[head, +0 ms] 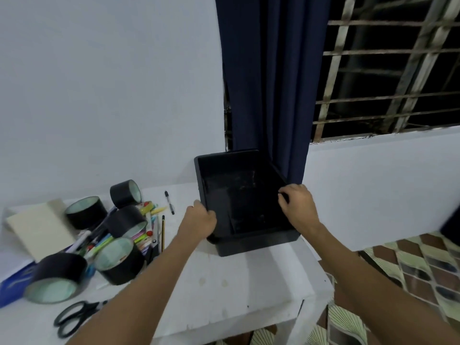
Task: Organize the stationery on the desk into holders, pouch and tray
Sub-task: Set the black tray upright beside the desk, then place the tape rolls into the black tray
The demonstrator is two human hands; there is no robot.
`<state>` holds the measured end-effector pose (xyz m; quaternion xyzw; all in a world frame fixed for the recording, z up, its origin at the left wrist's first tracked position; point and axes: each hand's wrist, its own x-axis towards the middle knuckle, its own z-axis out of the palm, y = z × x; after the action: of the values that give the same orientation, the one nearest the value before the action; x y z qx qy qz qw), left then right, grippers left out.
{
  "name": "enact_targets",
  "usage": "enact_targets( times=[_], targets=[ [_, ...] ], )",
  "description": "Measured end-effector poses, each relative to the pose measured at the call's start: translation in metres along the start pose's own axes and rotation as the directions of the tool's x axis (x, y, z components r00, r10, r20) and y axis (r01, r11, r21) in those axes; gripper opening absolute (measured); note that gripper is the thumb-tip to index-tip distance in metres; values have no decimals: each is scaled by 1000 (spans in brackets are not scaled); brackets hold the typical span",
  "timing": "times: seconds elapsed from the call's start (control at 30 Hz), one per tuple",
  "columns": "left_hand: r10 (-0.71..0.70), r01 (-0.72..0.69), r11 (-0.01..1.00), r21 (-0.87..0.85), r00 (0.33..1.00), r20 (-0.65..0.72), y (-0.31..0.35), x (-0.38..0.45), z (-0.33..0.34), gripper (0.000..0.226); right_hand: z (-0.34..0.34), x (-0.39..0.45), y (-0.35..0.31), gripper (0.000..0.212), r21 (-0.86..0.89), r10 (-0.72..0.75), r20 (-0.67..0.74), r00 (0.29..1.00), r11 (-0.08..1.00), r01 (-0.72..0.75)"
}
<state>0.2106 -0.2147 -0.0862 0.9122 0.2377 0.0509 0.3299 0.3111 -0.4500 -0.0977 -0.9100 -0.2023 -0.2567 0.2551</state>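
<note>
A black rectangular tray stands empty at the far right corner of the white desk. My left hand grips its left rim, and my right hand grips its right rim with the fingers curled over the edge. Left of the tray lies a heap of coloured pens and markers among several black tape rolls. A black marker and a pencil lie apart from the heap, closer to the tray. Black scissors rest near the front edge.
A cream notebook and a blue box sit at the far left. A dark blue curtain hangs behind the tray beside a barred window. The desk's right edge drops to a patterned tiled floor.
</note>
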Motion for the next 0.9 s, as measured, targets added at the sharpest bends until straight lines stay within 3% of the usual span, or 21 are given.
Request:
enact_targets(
  times=[0.23,0.37,0.43,0.6,0.83,0.9],
  targets=[
    [63,-48,996,76,976,-209,-38,18,-91,45,38,36,-123,20,264,-264,184,947,941,211],
    [18,38,983,179,953,-302,-88,25,-150,37,72,46,-203,23,422,-399,335,853,873,243],
    [-40,112,973,201,942,-333,-118,31,-174,41,90,51,-238,26,464,-474,424,772,846,264],
    [-89,175,917,358,966,-243,-174,55,-202,41,129,65,-295,46,468,-617,596,514,787,402],
    [-200,189,824,534,979,-37,-219,101,-198,38,165,76,-334,38,400,-533,784,317,826,398],
    [-238,208,807,552,971,-17,-222,111,-195,38,172,75,-336,33,401,-529,792,305,827,393]
  ],
)
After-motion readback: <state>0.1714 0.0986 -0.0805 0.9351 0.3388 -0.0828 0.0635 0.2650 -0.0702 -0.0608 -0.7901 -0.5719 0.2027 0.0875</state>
